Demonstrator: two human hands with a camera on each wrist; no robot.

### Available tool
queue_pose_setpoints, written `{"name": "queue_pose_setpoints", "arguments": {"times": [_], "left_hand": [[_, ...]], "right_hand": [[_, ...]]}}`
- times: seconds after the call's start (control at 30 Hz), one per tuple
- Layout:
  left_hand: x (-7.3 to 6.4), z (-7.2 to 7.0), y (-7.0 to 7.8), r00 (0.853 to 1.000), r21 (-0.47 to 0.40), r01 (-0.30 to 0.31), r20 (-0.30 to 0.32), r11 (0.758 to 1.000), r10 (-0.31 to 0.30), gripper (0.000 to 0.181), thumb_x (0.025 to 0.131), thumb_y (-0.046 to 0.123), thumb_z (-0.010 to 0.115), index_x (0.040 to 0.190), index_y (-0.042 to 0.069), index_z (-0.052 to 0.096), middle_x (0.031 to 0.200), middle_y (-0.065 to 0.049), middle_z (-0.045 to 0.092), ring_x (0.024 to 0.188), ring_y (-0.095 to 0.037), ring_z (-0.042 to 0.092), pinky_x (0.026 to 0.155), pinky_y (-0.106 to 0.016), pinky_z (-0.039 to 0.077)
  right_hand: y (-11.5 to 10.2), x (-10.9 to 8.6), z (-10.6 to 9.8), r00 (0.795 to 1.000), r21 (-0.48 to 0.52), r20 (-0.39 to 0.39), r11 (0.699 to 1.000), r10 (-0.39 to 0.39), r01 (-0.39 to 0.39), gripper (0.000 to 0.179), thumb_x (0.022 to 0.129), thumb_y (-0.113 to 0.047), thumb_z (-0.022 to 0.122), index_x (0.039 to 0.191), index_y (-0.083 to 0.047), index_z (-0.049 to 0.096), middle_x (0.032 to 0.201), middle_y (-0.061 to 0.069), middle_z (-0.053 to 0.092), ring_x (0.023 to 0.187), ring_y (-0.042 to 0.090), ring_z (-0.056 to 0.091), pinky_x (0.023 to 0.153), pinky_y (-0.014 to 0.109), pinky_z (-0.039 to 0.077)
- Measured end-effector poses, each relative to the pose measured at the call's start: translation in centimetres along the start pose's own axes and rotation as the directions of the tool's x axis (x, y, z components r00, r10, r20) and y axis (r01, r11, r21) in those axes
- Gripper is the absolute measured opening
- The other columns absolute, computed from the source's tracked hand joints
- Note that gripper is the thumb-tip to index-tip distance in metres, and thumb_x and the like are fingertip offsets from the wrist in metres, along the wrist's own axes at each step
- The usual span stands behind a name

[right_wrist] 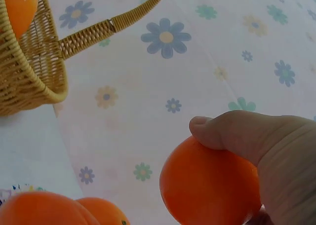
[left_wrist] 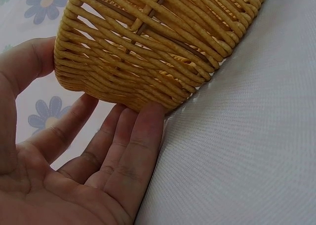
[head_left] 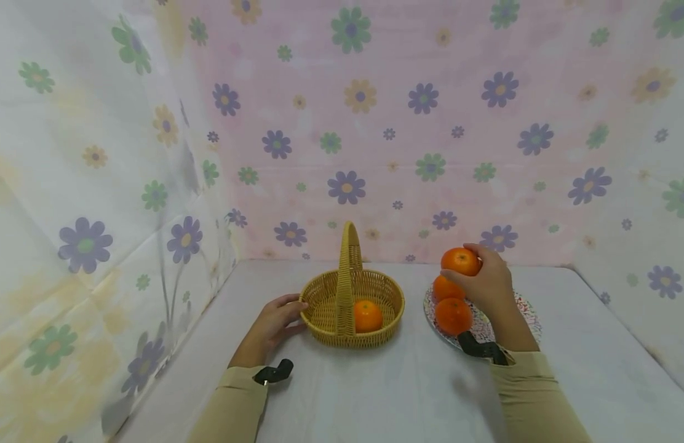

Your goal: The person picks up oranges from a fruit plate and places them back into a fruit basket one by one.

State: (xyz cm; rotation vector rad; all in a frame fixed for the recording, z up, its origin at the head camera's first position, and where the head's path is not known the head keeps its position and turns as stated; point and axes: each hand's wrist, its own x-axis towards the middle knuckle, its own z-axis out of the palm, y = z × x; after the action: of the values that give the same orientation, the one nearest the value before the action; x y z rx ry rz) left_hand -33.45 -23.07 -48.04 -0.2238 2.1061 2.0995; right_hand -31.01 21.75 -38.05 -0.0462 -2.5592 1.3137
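A yellow wicker basket (head_left: 320, 335) with a tall arched handle stands on the table, and one orange (head_left: 368, 317) lies inside it. My left hand (head_left: 278, 320) holds the basket at its left end, the thumb at the rim and the fingers (left_wrist: 143, 131) against the outer wall. My right hand (head_left: 494, 286) grips another orange (head_left: 461, 261) between thumb and fingers, raised above the plate. Below it, two oranges, a nearer one (head_left: 454, 317) and one partly covered (head_left: 448, 288), sit on a speckled plate (head_left: 527, 311). My right hand and forearm hide part of the plate.
A white cloth covers the table (head_left: 364, 394). Flower-printed fabric (head_left: 314, 80) hangs behind it and along both sides. The basket's handle (head_left: 344, 277) arches well above its rim. Dark wrist mounts (head_left: 275, 372) stick out from both sleeves.
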Motion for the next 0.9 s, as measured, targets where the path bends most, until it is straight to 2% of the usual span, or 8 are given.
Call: {"name": "queue_pose_setpoints", "arguments": {"times": [0.3,0.6,0.9], "left_hand": [[0.0,0.1,0.0,1.000,-0.012,-0.011,-0.003,1.000,0.011,0.052,0.092,0.024,0.077,0.139,0.008,0.061,0.137,-0.014,0.065,0.118,-0.026,0.068,0.097,-0.048,0.061],[0.0,0.1,0.0,1.000,-0.017,-0.007,-0.004,1.000,0.007,0.051,0.093,0.024,0.076,0.139,0.009,0.061,0.137,-0.014,0.064,0.116,-0.025,0.068,0.096,-0.048,0.061],[-0.1,0.0,0.0,1.000,-0.027,-0.009,0.001,1.000,0.009,0.051,0.093,0.023,0.076,0.139,0.008,0.061,0.134,-0.014,0.066,0.116,-0.025,0.069,0.096,-0.047,0.061]], "right_hand": [[-0.9,-0.1,1.3,0.998,0.038,0.055,0.999,0.019,-0.021,0.090,0.087,-0.048,0.081,0.160,-0.018,0.038,0.155,0.020,0.044,0.131,0.042,0.052,0.106,0.063,0.051],[-1.1,-0.3,2.6,0.995,0.026,0.097,1.000,-0.003,0.000,0.095,0.082,-0.056,0.083,0.159,-0.021,0.039,0.154,0.017,0.045,0.129,0.040,0.053,0.103,0.065,0.051],[-2.1,-0.8,3.3,0.990,0.014,0.143,1.000,-0.014,0.012,0.093,0.081,-0.057,0.083,0.157,-0.023,0.042,0.154,0.015,0.047,0.123,0.039,0.057,0.098,0.059,0.055]]}}
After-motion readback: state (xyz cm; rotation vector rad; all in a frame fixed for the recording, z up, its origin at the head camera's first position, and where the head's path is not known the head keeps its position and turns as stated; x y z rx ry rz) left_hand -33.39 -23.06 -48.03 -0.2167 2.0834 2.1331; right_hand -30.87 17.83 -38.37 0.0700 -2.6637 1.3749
